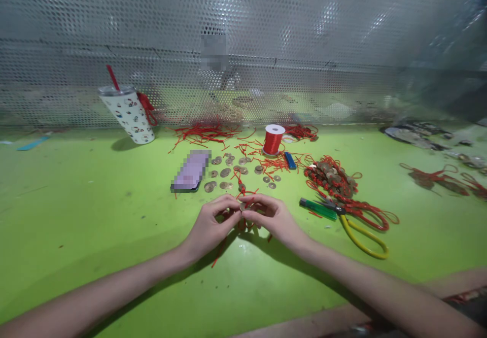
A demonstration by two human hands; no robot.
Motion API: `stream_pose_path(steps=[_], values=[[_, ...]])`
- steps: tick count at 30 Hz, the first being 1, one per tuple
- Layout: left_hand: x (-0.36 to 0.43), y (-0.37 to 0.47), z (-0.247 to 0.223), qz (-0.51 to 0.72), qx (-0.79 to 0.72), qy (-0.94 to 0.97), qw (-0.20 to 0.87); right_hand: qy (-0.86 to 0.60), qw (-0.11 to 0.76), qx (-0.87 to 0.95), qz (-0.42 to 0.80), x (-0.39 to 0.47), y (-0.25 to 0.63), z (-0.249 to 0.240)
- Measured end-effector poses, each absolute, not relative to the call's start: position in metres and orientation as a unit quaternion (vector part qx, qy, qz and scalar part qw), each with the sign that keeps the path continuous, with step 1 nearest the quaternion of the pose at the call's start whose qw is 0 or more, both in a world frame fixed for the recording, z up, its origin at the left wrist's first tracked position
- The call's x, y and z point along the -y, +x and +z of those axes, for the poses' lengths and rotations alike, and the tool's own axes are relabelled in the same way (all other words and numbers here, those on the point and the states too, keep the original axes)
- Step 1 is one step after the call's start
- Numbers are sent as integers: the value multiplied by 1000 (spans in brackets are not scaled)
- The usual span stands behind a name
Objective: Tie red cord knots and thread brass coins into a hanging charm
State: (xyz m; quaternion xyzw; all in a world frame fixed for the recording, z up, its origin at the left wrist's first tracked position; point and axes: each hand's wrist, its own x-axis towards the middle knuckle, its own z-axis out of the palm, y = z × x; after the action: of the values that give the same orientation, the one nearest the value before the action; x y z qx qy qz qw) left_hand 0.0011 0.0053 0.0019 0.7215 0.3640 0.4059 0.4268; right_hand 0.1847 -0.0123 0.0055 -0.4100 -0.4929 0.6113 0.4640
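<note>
My left hand (213,222) and my right hand (272,216) meet fingertip to fingertip over the table, both closed in a pinch. Between them shows the edge of a brass-coloured coin (242,206), partly hidden by the fingers. A knotted red cord (242,188) runs up from the coin and ends in a loop. Loose cord ends hang below the hands, one passing under my left hand. Just beyond the fingertips, several round coins (225,172) lie spread in small groups.
A phone (192,170) and a tilted tumbler (131,117) are on the left. Behind the coins stands a red cord spool (273,141) among cord scraps. Rightward are a blue lighter (290,161), strung coins (330,178), a green lighter (318,209) and scissors (357,236). Perforated metal (243,74) closes the back.
</note>
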Motion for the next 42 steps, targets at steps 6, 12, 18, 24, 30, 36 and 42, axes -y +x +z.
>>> stream_pose_path(steps=[6, 12, 18, 24, 30, 36, 42], values=[[-7, 1, 2, 409, -361, 718, 432, -410, 477, 477, 614, 15, 184, 7], [-5, 2, 1, 386, -365, 713, 457, -410, 486, 467, 614, 14, 184, 6], [-4, 5, 3, 402, -390, 695, 450, -441, 494, 473, 582, 12, 185, 8], [-1, 6, 3, 409, -368, 687, 475, -450, 473, 501, 568, 14, 185, 11], [-2, 4, 4, 398, -372, 719, 432, -450, 523, 548, 472, 15, 186, 7], [-2, 1, -2, 366, -335, 815, 299, -418, 566, 503, 503, 23, 188, 11], [-7, 0, -7, 318, -345, 855, 222, -352, 574, 521, 524, 36, 184, 15]])
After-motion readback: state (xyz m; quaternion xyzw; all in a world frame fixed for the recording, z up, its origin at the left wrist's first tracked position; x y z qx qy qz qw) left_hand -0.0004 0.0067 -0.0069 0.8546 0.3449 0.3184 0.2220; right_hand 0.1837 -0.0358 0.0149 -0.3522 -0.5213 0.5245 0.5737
